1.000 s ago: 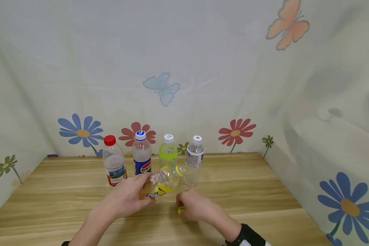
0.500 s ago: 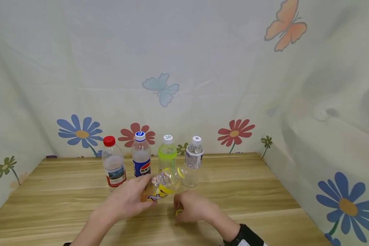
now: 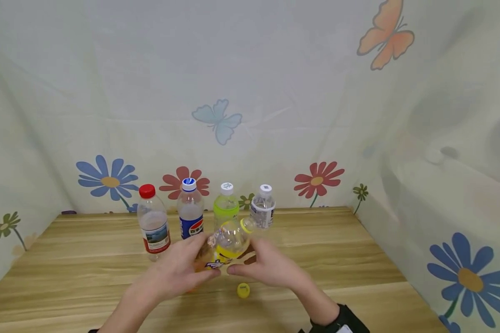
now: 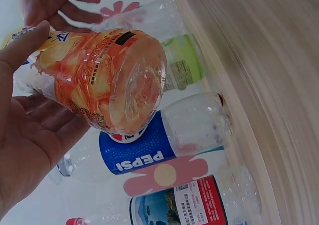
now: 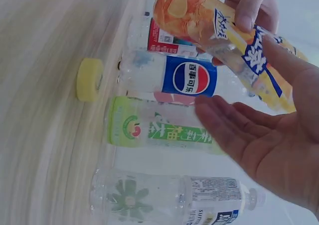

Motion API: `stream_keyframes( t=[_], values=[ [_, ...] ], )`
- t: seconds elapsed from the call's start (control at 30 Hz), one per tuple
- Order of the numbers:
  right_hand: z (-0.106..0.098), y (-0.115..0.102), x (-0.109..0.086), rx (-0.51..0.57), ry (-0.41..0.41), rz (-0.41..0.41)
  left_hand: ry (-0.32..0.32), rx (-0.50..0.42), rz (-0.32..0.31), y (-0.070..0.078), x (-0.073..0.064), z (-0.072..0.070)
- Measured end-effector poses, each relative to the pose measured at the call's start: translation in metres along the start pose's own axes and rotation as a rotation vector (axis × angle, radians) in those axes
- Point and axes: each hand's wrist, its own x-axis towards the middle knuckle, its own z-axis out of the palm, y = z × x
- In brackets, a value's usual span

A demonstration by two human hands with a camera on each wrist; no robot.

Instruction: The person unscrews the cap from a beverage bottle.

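My left hand [image 3: 175, 263] grips a clear drink bottle [image 3: 229, 240] with a yellow and orange label, thumb on one side and fingers on the other. The bottle leans, its uncapped neck with a yellow ring pointing up and right; its orange base shows in the left wrist view. My right hand [image 5: 274, 145] is beside the bottle's upper part, fingers loosely spread and thumb overlapping the label in the right wrist view. Whether it touches the bottle, I cannot tell. A yellow bottle cap [image 3: 243, 290] lies on the table below the hands.
Several capped bottles stand in a row behind the hands: a red-capped bottle [image 3: 155, 226], a Pepsi bottle [image 3: 190, 210], a green-labelled bottle [image 3: 226, 206] and a clear water bottle [image 3: 263, 208]. The wooden table [image 3: 337, 259] meets a flower-printed curtain [image 3: 275, 138] at the back.
My right hand has let go of the yellow cap, leaving it on the table, and has moved up to the bottle. The bottle tilts slightly more upright in my left hand.
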Motion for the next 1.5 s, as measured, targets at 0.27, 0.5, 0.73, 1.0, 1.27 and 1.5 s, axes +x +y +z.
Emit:
stream_keyframes(
  t=[0.27,0.5,0.73,1.0,1.27,1.5],
  values=[
    [0.002,-0.008,-0.001,0.134,0.046,-0.051,0.045,-0.038,0.038,0.006,0.001,0.006],
    [0.002,-0.011,-0.002,0.127,0.076,-0.033,0.029,-0.125,0.048,0.009,0.002,0.013],
    [-0.001,-0.014,-0.006,0.076,0.109,-0.044,0.023,-0.121,0.090,0.009,0.002,0.014],
    [-0.022,-0.018,-0.015,0.011,0.159,0.037,0.022,-0.105,-0.019,0.007,-0.002,0.012],
    [-0.049,-0.014,-0.023,-0.092,0.215,0.094,0.027,-0.024,-0.054,0.006,-0.003,0.008],
    [-0.067,-0.011,-0.032,-0.189,0.271,0.210,0.002,-0.013,-0.102,0.002,-0.003,0.001]
  ],
)
